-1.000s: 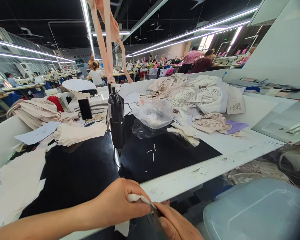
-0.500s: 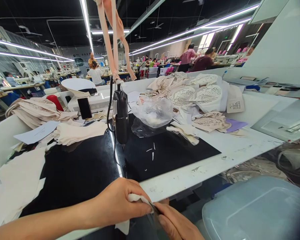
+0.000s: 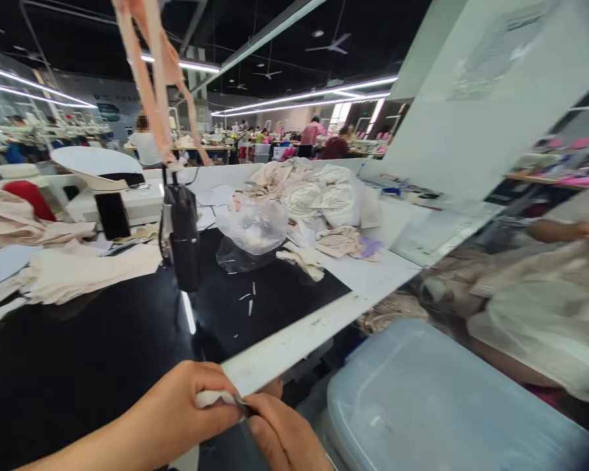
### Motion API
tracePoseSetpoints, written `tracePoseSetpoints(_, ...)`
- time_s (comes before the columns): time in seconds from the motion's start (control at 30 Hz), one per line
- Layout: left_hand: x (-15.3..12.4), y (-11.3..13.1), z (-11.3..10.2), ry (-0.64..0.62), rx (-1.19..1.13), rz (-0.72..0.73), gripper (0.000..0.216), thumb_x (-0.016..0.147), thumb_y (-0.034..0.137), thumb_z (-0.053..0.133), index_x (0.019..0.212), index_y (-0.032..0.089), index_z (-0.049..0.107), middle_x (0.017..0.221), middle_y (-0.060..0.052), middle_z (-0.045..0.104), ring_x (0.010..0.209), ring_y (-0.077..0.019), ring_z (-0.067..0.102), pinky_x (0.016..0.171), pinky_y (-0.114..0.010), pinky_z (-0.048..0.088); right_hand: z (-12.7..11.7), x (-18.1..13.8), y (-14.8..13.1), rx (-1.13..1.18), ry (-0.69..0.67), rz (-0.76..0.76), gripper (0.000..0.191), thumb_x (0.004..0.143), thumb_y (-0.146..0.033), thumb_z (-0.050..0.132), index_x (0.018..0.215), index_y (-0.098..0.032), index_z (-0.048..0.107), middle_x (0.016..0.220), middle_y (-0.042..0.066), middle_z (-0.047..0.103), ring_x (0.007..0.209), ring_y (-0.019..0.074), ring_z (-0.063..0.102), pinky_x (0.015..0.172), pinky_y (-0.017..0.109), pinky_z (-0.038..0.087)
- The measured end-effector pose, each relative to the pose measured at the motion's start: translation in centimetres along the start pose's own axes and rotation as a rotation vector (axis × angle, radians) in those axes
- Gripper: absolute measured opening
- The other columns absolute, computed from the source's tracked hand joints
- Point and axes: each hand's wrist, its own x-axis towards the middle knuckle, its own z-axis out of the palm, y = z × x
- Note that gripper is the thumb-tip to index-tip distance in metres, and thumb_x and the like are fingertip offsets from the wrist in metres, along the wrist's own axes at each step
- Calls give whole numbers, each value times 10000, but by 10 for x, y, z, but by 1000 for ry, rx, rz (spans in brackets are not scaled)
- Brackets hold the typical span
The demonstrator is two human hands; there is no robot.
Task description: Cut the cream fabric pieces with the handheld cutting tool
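My left hand [image 3: 177, 409] pinches a small white piece of fabric [image 3: 212, 398] at the near edge of the table. My right hand [image 3: 287, 438] meets it from the right, fingers closed on the same piece, with a thin dark strip or tool between the fingertips that I cannot make out. Both hands sit just over the white table edge [image 3: 294, 333], in front of the black work mat [image 3: 103, 340].
A black hanging tool [image 3: 182, 239] dangles over the mat on beige straps. Beige fabric stacks [image 3: 83, 271] lie left, a clear plastic bag [image 3: 255, 226] and lace pieces [image 3: 314, 196] behind. A translucent bin lid [image 3: 422, 399] sits low right. Another person's arm [image 3: 559, 230] is at far right.
The view has swung to the right, so the table slid left and a bin and another person's arm came into sight. My hands keep the same pinch on the fabric piece.
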Motion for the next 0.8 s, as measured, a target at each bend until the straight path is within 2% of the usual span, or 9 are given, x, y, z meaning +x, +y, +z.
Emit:
tracePoseSetpoints(0.07,1,0,1,-16,22,5,257,848,395,677,846,209,855,938,-24,751,927,-225,711,810,-255,497,0,0,2,75,-36,9,576,1170,-634,335,1308,-271,761,1210,74,839,1092,238,813,982,304,623)
tracePoseSetpoints(0.13,1,-1,1,-39,43,-3,281,865,421,656,836,215,844,962,-30,758,955,-240,713,810,-264,494,2,0,3,77,-5,-1,608,1159,-663,327,1303,-260,759,1230,92,838,1098,255,813,979,326,627)
tracePoseSetpoints(0.23,3,-1,0,-87,63,-34,301,876,461,663,860,228,854,1016,-40,779,999,-263,718,840,-277,500,6,-2,5,40,49,-30,645,1153,-680,309,1262,-243,771,1126,100,850,973,258,820,887,330,643)
tracePoseSetpoints(0.37,6,1,-1,-95,65,-30,295,869,472,682,841,229,848,962,-34,777,944,-248,711,856,-272,511,7,-4,3,48,81,-14,683,1143,-712,293,1199,-240,783,1014,85,836,894,246,803,810,302,627)
tracePoseSetpoints(0.47,8,4,1,-87,65,-32,285,862,483,703,831,243,853,907,-16,756,881,-220,675,822,-256,508,-1,-4,-1,85,125,26,638,1150,-697,308,1215,-255,763,1063,73,825,953,233,792,890,298,616)
tracePoseSetpoints(0.57,7,5,2,-96,91,-86,290,858,500,724,827,243,856,877,-8,730,826,-198,634,764,-240,489,-13,-2,-5,83,144,70,511,1182,-567,349,1270,-246,737,1129,79,816,1027,231,784,957,311,607)
tracePoseSetpoints(0.7,5,5,3,-124,117,-135,280,840,478,732,805,227,851,839,-4,699,766,-177,605,710,-228,460,-27,12,-8,-110,199,77,382,1187,-386,398,1423,-247,663,1273,69,800,1166,233,774,1025,322,596)
tracePoseSetpoints(0.8,4,3,3,-139,100,-123,270,822,486,757,810,238,864,823,-1,708,760,-174,606,724,-228,475,-31,35,-9,-440,170,49,348,1186,-342,448,1471,-231,614,1232,62,795,1106,242,779,962,347,627)
